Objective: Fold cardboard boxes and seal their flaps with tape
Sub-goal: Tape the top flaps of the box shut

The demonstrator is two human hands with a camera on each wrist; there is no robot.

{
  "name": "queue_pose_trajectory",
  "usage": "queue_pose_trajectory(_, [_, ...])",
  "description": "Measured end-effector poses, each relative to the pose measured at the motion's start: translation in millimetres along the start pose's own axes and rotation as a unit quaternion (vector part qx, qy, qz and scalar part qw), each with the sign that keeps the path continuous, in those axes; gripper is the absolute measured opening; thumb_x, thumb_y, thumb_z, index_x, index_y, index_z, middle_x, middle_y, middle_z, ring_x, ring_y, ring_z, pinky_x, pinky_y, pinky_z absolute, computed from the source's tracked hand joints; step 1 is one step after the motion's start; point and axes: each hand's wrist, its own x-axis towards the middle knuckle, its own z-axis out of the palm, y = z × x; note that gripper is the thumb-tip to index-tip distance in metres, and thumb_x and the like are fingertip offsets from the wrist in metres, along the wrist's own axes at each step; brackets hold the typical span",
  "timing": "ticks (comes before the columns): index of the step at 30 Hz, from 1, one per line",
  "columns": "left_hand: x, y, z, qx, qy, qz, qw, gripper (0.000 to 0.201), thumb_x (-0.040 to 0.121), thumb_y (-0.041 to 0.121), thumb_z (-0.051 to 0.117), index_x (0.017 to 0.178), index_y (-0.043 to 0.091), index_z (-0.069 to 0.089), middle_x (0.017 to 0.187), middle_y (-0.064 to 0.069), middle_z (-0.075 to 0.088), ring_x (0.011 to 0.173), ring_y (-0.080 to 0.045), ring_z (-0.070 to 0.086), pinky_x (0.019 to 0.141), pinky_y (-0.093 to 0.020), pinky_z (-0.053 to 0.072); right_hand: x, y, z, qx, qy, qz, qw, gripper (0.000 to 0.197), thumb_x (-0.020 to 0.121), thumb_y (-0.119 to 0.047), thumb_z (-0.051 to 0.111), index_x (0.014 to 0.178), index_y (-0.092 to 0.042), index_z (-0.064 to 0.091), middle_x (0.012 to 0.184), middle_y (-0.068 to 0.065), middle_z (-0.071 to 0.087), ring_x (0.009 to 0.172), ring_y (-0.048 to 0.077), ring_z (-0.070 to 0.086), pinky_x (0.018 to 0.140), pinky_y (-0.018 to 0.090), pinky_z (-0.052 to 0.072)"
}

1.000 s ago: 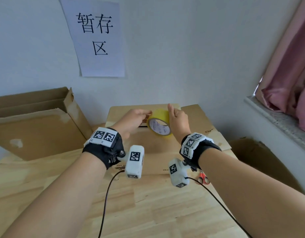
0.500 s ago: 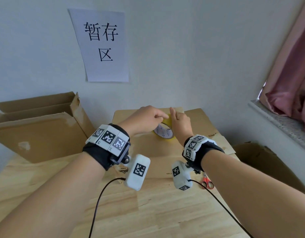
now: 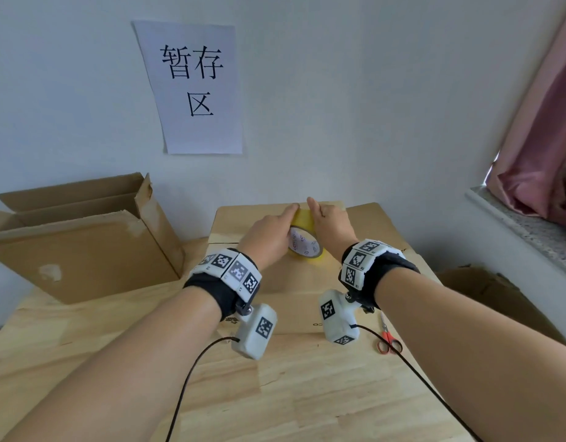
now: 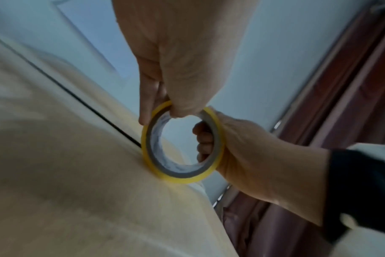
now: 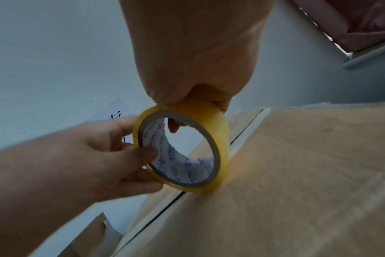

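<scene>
- Head view: both hands meet over the closed cardboard box point(image 3: 307, 282) on the wooden table point(image 3: 307, 393). The left hand point(image 3: 268, 237) and the right hand point(image 3: 331, 228) hold a yellow tape roll point(image 3: 307, 247) between them. The roll stands on edge on the box top, near the seam between the flaps. Red-handled scissors point(image 3: 388, 341) lie on the table just right of the box; an open cardboard box point(image 3: 80, 237) sits well to the left.
- Left wrist view: the left hand point(image 4: 178, 69) pinches the top of the tape roll point(image 4: 182, 177), its thumb inside the core. The right hand point(image 4: 248, 153) curls its fingers point(image 4: 203, 139) through the core from the other side.
- Right wrist view: the right hand point(image 5: 196, 60) clamps the roll's point(image 5: 222, 139) upper rim. The left hand point(image 5: 99, 156) grips the near edge, fingers curled round it. The roll's lower rim touches the box right at the flap seam point(image 5: 163, 208).
</scene>
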Motion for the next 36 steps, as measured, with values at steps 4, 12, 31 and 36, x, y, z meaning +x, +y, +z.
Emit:
queue_pose_trajectory(4, [8.2, -10.5, 8.1, 0.009, 0.016, -0.015, 1.000, 0.055, 0.094, 0.008, 0.035, 0.146, 0.019, 0.022, 0.103, -0.017, 0.061, 0.092, -0.036, 0.059, 0.070, -0.032, 0.039, 5.6, 0.9, -2.0, -0.005, -0.075, 0.017, 0.997, 0.049, 0.096, -0.057, 0.030, 0.074, -0.017, 0.048, 0.071, 0.000, 0.048, 0.073, 0.019, 0.049, 0.075, 0.032, 0.039])
queue_pose_trajectory(12, [25.7, -47.1, 11.6, -0.140, -0.021, -0.076, 0.987, 0.050, 0.098, 0.017, 0.043, 0.146, 0.024, 0.029, 0.133, -0.010, 0.055, 0.118, -0.029, 0.054, 0.092, -0.028, 0.042, -1.7, -4.3, -8.2, 0.075, -0.148, 0.022, 0.986, 0.039, 0.100, -0.028, 0.032, 0.131, -0.010, 0.048, 0.125, 0.008, 0.049, 0.121, 0.024, 0.042, 0.105, 0.035, 0.031])
queue_pose_trajectory(31, [34.5, -45.0, -2.5, -0.059, 0.023, -0.083, 0.995, 0.035, 0.095, 0.010, 0.038, 0.129, 0.012, 0.046, 0.108, -0.016, 0.063, 0.096, -0.032, 0.059, 0.078, -0.033, 0.045, 15.0, -6.2, 3.4, 0.180, -0.214, 0.010, 0.960, 0.034, 0.100, -0.029, 0.042, 0.126, -0.012, 0.055, 0.124, 0.004, 0.057, 0.116, 0.019, 0.050, 0.105, 0.033, 0.035])
queue_pose_trajectory(36, [36.4, -55.0, -3.4, -0.128, 0.002, -0.109, 0.986, 0.039, 0.095, 0.008, 0.036, 0.133, 0.013, 0.045, 0.115, -0.015, 0.061, 0.106, -0.030, 0.057, 0.091, -0.038, 0.046, 10.7, -0.3, 2.4, 0.207, -0.226, -0.011, 0.952, 0.028, 0.099, -0.016, 0.046, 0.123, -0.005, 0.056, 0.113, 0.007, 0.059, 0.106, 0.019, 0.054, 0.109, 0.040, 0.037])
